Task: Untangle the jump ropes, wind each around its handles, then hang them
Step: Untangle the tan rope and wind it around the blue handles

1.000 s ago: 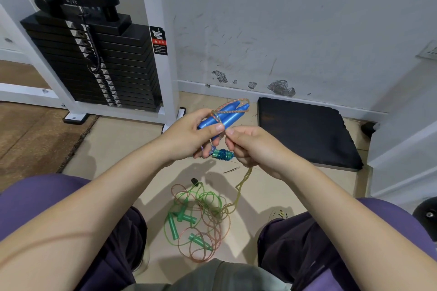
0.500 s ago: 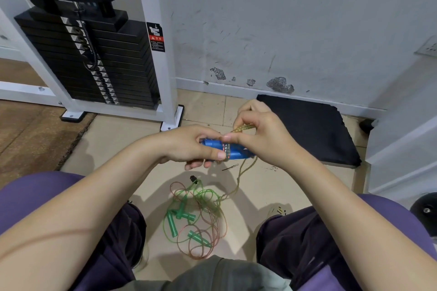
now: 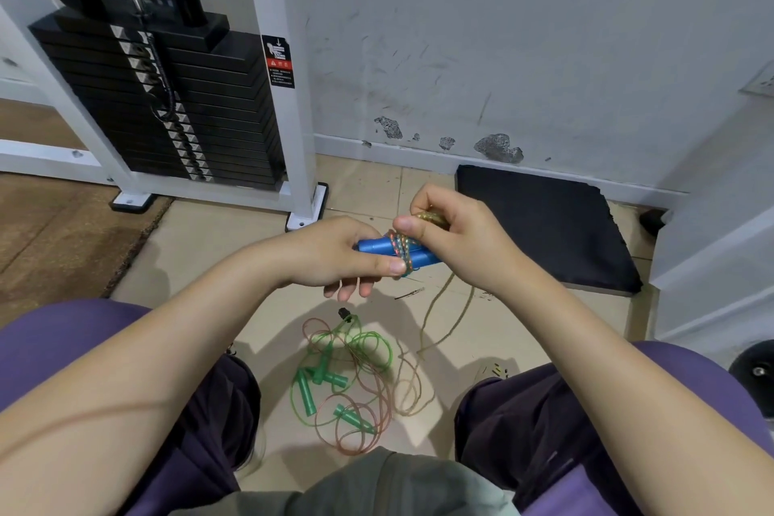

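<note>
While a tangle of green rope [image 3: 364,348] and green handles [image 3: 308,388] lies on the floor [image 3: 209,247] between the knees, left hand [image 3: 335,256] grips the blue handles [image 3: 377,246], thumb pressing the wound braided rope [image 3: 403,249]. Right hand [image 3: 456,241] pinches that rope above the handles; slack trails to floor. Beyond: black mat [image 3: 544,226], weight stack [image 3: 167,105], scuffed wall [image 3: 502,33].

Glossy plastic, braided cord, scuffed paint

Shiny blue handles [image 3: 377,246], woven rope [image 3: 403,249]; translucent green rope [image 3: 368,348]; matt black pad [image 3: 544,222]; chipped wall [image 3: 502,54].
</note>
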The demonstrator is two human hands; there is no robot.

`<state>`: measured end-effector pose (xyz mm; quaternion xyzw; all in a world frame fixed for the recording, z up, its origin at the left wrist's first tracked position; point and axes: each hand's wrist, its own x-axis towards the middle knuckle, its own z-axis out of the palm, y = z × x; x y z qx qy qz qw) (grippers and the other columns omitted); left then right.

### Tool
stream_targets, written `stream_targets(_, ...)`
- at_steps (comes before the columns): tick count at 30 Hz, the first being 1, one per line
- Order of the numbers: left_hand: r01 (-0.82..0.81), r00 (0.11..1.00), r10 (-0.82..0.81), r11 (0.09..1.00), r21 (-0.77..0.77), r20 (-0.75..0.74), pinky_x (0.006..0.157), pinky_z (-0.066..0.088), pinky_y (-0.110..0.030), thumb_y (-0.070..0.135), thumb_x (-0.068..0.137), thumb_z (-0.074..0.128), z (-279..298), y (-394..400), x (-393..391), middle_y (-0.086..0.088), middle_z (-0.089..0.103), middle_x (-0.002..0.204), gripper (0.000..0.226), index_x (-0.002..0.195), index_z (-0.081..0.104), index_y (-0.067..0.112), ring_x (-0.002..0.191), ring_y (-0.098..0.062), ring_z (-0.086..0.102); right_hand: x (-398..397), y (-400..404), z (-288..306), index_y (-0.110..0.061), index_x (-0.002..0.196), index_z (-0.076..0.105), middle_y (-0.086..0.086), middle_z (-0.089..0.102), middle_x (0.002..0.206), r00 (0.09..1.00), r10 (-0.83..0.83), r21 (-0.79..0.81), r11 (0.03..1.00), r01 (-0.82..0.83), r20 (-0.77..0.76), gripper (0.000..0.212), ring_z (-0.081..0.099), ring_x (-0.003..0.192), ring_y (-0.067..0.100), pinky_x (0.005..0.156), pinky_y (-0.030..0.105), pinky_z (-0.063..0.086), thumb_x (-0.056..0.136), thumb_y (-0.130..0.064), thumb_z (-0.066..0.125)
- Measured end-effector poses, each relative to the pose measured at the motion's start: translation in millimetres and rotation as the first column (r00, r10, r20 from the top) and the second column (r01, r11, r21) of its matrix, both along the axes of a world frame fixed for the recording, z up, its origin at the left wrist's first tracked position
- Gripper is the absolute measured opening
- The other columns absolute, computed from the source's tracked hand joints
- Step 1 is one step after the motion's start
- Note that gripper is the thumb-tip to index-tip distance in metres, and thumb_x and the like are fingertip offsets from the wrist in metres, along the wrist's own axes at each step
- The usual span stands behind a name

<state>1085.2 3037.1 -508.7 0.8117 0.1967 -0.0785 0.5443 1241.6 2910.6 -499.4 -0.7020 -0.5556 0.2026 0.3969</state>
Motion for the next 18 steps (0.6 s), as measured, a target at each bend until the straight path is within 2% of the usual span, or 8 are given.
stream_targets(4,0.027,1.000,-0.027,0.999,-0.043,0.002,0.047,0.046,-0.024,0.034,0.093,0.066,-2,-2,0,-0.011,0.074,0.083,0.025,0.093,0.064,0.009,0.055,-0.018,0.061,-3,-1,0,-0.013,0.083,0.065,0.011,0.062,0.069,1.000,0.010,-0.038,0.999,-0.010,0.016,0.023,0.047,0.059,0.012,0.058,0.030,0.041,0.087,-0.034,0.070)
stream_targets(7,0.078,0.997,-0.074,0.990,-0.119,0.039,0.046,0.043,-0.023,0.036,0.097,0.060,-4,-6,0,-0.024,0.066,0.084,0.032,0.089,0.060,0.004,0.060,-0.028,0.053,-5,-1,0,-0.012,0.080,0.066,0.013,0.064,0.072,1.000,-0.014,-0.024,1.000,0.014,0.018,0.025,0.053,0.065,0.023,0.060,0.031,0.042,0.088,-0.035,0.069)
stream_targets(9,0.094,0.994,-0.082,0.979,-0.179,0.072,0.045,0.040,-0.023,0.038,0.094,0.058,-4,-9,1,-0.018,0.063,0.080,0.033,0.086,0.059,0.006,0.061,-0.029,0.047,-7,-2,1,-0.012,0.077,0.065,0.016,0.062,0.070,0.999,-0.036,0.004,0.999,0.036,-0.002,0.025,0.049,0.060,0.018,0.058,0.029,0.040,0.088,-0.034,0.069)
stream_targets(12,0.128,0.989,-0.111,0.969,-0.210,0.093,0.053,0.035,-0.032,0.039,0.093,0.055,-5,-13,2,-0.024,0.058,0.068,0.036,0.081,0.058,0.006,0.052,-0.023,0.041,-11,-3,1,-0.009,0.075,0.064,0.020,0.060,0.067,0.996,-0.058,0.016,0.998,0.060,-0.067,0.026,0.045,0.058,0.012,0.057,0.027,0.037,0.089,-0.030,0.069)
stream_targets(14,0.148,0.986,-0.125,0.963,-0.224,0.114,0.063,0.034,-0.040,0.039,0.096,0.055,-6,-14,1,-0.022,0.048,0.054,0.043,0.079,0.055,-0.001,0.044,-0.019,0.034,-14,-4,2,-0.009,0.073,0.064,0.012,0.057,0.061,0.991,-0.069,0.031,0.997,0.073,-0.117,0.026,0.044,0.057,0.009,0.057,0.025,0.036,0.090,-0.028,0.068)
stream_targets(16,0.132,0.987,-0.106,0.961,-0.242,0.117,0.057,0.030,-0.038,0.041,0.096,0.056,-7,-14,0,-0.019,0.045,0.056,0.050,0.083,0.053,-0.007,0.044,-0.017,0.030,-14,-4,1,-0.010,0.071,0.063,-0.003,0.053,0.057,0.986,-0.072,0.042,0.996,0.079,-0.149,0.026,0.043,0.055,0.005,0.057,0.022,0.036,0.091,-0.027,0.066)
stream_targets(18,0.094,0.993,-0.071,0.965,-0.246,0.097,0.050,0.023,-0.031,0.046,0.092,0.061,-6,-14,0,-0.004,0.053,0.060,0.046,0.084,0.058,0.001,0.045,-0.013,0.031,-14,-3,0,-0.013,0.070,0.062,-0.011,0.051,0.055,0.984,-0.070,0.030,0.997,0.076,-0.162,0.026,0.042,0.053,0.003,0.055,0.019,0.035,0.092,-0.027,0.065)
